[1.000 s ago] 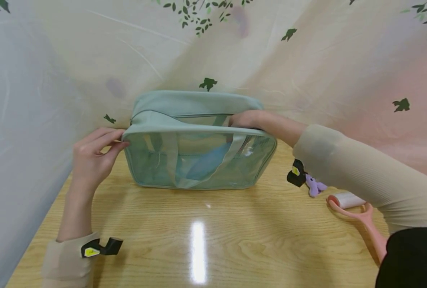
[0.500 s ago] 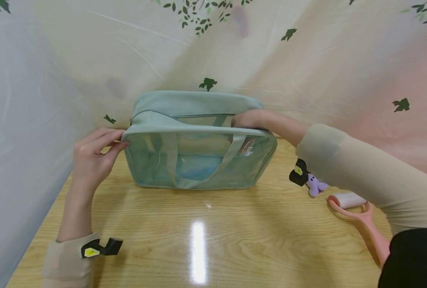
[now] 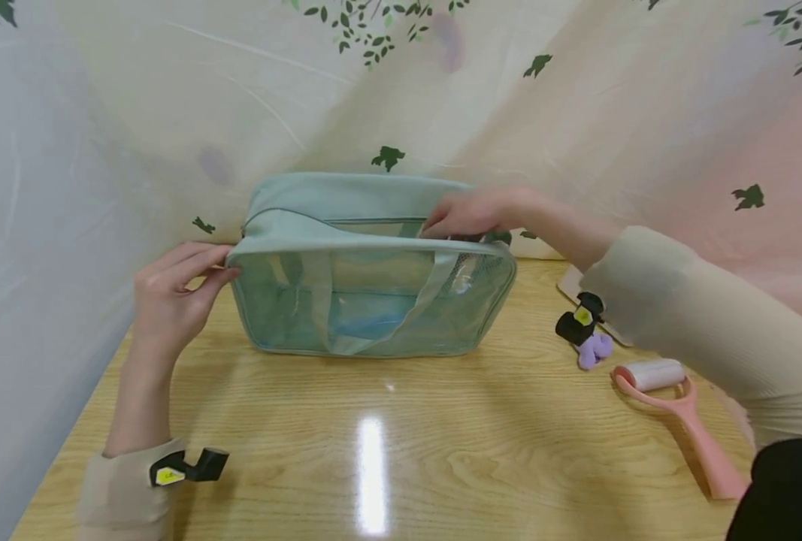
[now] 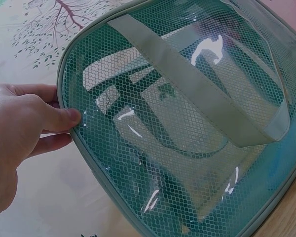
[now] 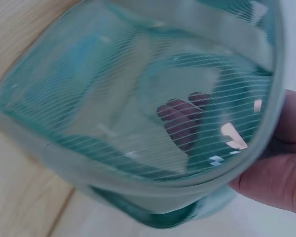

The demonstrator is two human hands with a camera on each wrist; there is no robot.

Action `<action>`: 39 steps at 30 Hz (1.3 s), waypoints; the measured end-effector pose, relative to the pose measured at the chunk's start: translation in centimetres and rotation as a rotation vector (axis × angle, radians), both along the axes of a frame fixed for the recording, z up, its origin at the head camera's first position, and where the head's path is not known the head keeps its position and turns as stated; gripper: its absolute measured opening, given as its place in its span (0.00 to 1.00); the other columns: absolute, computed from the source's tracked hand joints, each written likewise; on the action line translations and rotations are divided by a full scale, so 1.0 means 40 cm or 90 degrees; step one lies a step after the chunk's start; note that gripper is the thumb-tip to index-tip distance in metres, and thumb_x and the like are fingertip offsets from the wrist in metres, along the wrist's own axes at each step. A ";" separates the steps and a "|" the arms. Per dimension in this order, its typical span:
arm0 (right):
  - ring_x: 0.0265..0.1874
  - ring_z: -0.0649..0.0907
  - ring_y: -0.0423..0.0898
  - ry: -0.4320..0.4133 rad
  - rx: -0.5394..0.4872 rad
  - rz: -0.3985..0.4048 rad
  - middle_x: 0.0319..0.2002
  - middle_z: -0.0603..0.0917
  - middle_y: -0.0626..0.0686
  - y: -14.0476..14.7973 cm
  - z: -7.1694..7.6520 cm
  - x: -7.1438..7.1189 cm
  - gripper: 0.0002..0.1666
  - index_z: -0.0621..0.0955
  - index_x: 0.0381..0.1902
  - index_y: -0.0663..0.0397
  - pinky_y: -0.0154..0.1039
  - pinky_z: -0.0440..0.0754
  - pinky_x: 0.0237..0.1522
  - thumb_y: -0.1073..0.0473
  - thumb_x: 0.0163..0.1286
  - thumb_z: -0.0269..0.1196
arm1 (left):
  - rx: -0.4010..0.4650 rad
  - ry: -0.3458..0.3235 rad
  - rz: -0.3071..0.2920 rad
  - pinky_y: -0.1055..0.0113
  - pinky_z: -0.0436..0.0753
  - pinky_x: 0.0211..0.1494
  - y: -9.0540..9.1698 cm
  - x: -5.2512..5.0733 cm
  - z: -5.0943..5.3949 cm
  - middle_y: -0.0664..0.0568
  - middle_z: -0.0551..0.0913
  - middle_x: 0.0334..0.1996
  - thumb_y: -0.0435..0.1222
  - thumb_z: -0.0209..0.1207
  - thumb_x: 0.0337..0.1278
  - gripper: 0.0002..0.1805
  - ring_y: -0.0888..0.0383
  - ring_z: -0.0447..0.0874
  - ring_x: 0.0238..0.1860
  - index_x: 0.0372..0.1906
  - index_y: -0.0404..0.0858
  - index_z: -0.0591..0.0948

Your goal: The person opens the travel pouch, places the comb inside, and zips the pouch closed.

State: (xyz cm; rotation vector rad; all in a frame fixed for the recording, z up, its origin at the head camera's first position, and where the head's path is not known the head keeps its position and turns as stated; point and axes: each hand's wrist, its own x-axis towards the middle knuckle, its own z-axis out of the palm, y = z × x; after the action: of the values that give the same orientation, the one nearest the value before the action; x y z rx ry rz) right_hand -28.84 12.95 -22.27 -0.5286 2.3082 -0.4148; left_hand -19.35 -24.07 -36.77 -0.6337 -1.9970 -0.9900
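A pale green zip bag [image 3: 360, 197] with clear mesh sides and strap handles stands open at the top on the wooden table. My left hand [image 3: 174, 289] pinches its upper left edge between thumb and fingers, and the left wrist view shows this grip on the rim [image 4: 96, 165]. At the opening's right end is my right hand [image 3: 471, 214], with part of it below the front rim. Through the mesh in the right wrist view its fingers [image 5: 180, 121] look loosely extended, with nothing seen in them. A light blue thing [image 3: 373, 319] shows at the bag's bottom.
Right of the bag, a small purple figure [image 3: 591, 351] lies near a flat pale object [image 3: 570, 284], partly hidden by the right arm. Closer to me is a pink lint roller [image 3: 694, 421]. A leaf-printed curtain [image 3: 272, 90] hangs behind the bag.
My right hand has risen and drawn back toward the right out of the bag's opening. The blue thing has settled lower in the bag. My left hand keeps its grip.
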 end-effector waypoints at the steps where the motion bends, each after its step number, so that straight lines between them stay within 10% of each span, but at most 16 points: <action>1: 0.35 0.80 0.41 0.006 -0.003 0.009 0.37 0.83 0.46 -0.001 0.010 0.003 0.20 0.83 0.56 0.54 0.35 0.81 0.43 0.51 0.84 0.49 | 0.000 -0.001 0.000 0.90 0.78 0.50 0.000 -0.001 -0.001 0.34 0.89 0.38 0.15 0.70 0.46 0.15 0.87 0.77 0.45 0.43 0.26 0.89; 11: 0.55 0.86 0.52 0.138 -0.040 0.062 0.58 0.85 0.59 -0.084 0.130 0.034 0.24 0.76 0.69 0.57 0.46 0.86 0.60 0.53 0.84 0.49 | 0.008 0.001 0.012 0.90 0.78 0.49 -0.016 -0.001 -0.006 0.34 0.89 0.37 0.16 0.71 0.45 0.15 0.86 0.78 0.45 0.42 0.27 0.90; 23: 0.49 0.86 0.42 0.273 -0.049 0.122 0.56 0.85 0.52 -0.292 0.215 0.015 0.22 0.81 0.65 0.51 0.34 0.87 0.53 0.51 0.82 0.51 | 0.011 0.010 0.018 0.90 0.77 0.49 -0.022 0.006 -0.006 0.32 0.89 0.36 0.14 0.71 0.43 0.15 0.87 0.77 0.44 0.41 0.26 0.90; 39: 0.37 0.84 0.40 0.236 0.034 0.151 0.40 0.83 0.43 -0.511 0.230 -0.017 0.13 0.85 0.45 0.43 0.33 0.88 0.42 0.48 0.79 0.56 | -0.033 0.059 0.070 0.92 0.70 0.47 -0.009 0.014 0.001 0.38 0.92 0.35 0.19 0.75 0.42 0.16 0.83 0.76 0.42 0.40 0.31 0.92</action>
State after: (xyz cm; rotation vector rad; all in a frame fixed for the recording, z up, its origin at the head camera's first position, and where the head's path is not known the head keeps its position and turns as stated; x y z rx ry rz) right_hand -29.51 -7.50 -13.07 -0.9048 2.5565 -0.1473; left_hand -18.80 -24.42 -36.73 -0.5799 -1.9588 -0.8310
